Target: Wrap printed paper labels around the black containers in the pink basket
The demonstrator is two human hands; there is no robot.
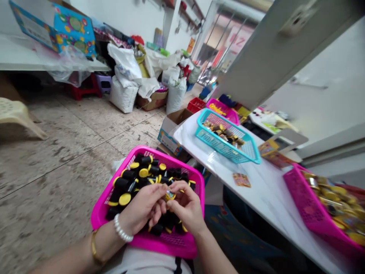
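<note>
My left hand [144, 207] and my right hand [188, 209] meet over a pink basket [99, 203] on my lap. Pinched between the fingertips of both is a small yellow piece with a printed, shiny face [170, 195]; fingers cover much of it, so its exact kind is unclear. Below and around the hands, the basket is filled with small black cylinders with yellow caps [124, 199]. A pearl bracelet and a gold bangle circle my left wrist.
To the right, a white table [196, 146] bears a turquoise basket [228, 149] of small cylinders, a printed card sheet [242, 180] and a pink basket [306, 207] of gold-coloured pieces. An open carton [168, 139] stands by its end. White sacks [124, 93] line the wall.
</note>
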